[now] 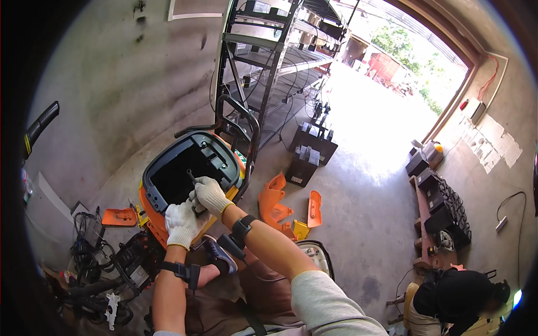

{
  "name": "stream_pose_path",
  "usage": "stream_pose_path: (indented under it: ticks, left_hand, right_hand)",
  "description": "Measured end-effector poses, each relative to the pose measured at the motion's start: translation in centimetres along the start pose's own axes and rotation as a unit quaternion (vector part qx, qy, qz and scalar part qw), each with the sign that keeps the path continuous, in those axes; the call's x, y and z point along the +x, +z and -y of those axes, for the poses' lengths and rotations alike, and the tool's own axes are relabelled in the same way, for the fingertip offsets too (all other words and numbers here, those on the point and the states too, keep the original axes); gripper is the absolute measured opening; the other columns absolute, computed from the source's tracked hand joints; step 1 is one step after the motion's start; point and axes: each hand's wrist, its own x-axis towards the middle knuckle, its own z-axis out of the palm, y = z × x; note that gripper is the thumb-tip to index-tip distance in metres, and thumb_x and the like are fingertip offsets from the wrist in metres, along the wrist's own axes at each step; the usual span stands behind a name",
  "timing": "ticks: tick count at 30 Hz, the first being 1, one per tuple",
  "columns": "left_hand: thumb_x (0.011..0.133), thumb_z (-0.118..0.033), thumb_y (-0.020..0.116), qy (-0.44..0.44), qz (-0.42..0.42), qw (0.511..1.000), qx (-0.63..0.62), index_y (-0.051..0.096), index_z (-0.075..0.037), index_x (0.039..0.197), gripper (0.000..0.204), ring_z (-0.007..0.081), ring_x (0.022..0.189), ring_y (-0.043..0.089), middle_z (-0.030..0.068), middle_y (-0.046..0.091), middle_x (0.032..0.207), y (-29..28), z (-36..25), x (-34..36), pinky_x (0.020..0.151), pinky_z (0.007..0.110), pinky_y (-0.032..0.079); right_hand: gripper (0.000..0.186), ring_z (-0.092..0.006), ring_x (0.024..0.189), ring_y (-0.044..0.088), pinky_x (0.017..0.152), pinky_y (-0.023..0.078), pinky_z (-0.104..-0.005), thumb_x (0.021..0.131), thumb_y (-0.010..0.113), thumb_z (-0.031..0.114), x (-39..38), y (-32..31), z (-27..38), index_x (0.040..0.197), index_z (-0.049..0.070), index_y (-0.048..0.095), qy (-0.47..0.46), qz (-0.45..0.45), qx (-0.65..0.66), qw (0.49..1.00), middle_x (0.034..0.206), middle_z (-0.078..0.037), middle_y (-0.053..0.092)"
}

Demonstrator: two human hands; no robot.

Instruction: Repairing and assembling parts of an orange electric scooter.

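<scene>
Both my hands wear white knit work gloves and meet over the near rim of a black storage bin set in an orange scooter body. My right hand is closed around a slim dark wrench, its ring-like end pointing over the bin's dark opening. Just left of it and nearer to me, my left hand has its fingers curled at the rim. What those fingers hold, if anything, is hidden. A black tubular rack rises behind the bin.
Orange fairing pieces and a smaller orange panel lie on the floor to the right. Black battery boxes stand before a metal shelf. Tangled cables lie left. Another person bends over at lower right.
</scene>
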Motion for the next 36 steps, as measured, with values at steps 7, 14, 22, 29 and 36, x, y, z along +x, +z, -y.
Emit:
stream_pose_path:
  ticks: [7, 14, 22, 29, 36]
  left_hand:
    - [0.081, -0.060, 0.081, -0.008, 0.018, 0.999, 0.041, 0.082, -0.017, 0.095, 0.045, 0.0325, 0.088, 0.079, 0.0101, 0.082, 0.091, -1.3, -0.8, -0.2, 0.083, 0.042, 0.063]
    - [0.078, -0.069, 0.082, -0.038, 0.052, 0.998, 0.009, 0.083, -0.015, 0.099, 0.058, 0.0352, 0.090, 0.079, 0.0120, 0.081, 0.092, -2.2, -1.0, -0.4, 0.084, 0.045, 0.064]
    - [0.078, -0.060, 0.085, -0.053, 0.064, 0.997, 0.002, 0.082, -0.012, 0.095, 0.050, 0.0342, 0.094, 0.077, 0.0135, 0.080, 0.096, -2.7, -1.6, -0.5, 0.087, 0.043, 0.063]
    - [0.074, -0.058, 0.088, -0.039, 0.029, 0.999, 0.013, 0.082, -0.013, 0.095, 0.050, 0.0368, 0.084, 0.076, 0.0141, 0.078, 0.086, -2.2, -1.5, -0.6, 0.080, 0.046, 0.063]
    - [0.084, -0.071, 0.073, -0.045, 0.206, 0.973, 0.095, 0.083, -0.015, 0.108, 0.061, 0.0312, 0.094, 0.081, 0.0125, 0.083, 0.100, -1.6, -1.3, 1.6, 0.080, 0.041, 0.064]
  right_hand:
    - [0.036, -0.0232, 0.054, 0.069, 0.049, 0.057, -0.0372, 0.106, 0.047, 0.011, 1.6, -0.6, -1.2, 0.137, 0.000, 0.061, -0.002, 0.058, 0.011, 0.998, 0.077, -0.011, 0.074]
    - [0.032, -0.0286, 0.052, 0.063, 0.054, 0.056, -0.0473, 0.106, 0.055, 0.029, 6.7, -1.0, -3.4, 0.083, 0.009, 0.062, 0.182, 0.163, 0.196, 0.950, 0.069, -0.009, 0.065]
    - [0.022, -0.0214, 0.051, 0.065, 0.048, 0.057, -0.0370, 0.107, 0.049, 0.017, 0.2, -1.2, 0.5, 0.106, 0.004, 0.066, 0.078, 0.093, 0.110, 0.986, 0.077, -0.010, 0.070]
    - [0.021, -0.0236, 0.053, 0.067, 0.049, 0.059, -0.0399, 0.109, 0.050, 0.017, 0.7, -1.5, -0.1, 0.111, 0.004, 0.066, 0.085, 0.117, 0.153, 0.978, 0.082, -0.011, 0.072]
    - [0.020, -0.0218, 0.054, 0.066, 0.047, 0.056, -0.0376, 0.105, 0.051, 0.015, -0.3, -1.9, 0.4, 0.111, 0.002, 0.066, 0.064, 0.125, 0.202, 0.969, 0.077, -0.010, 0.070]
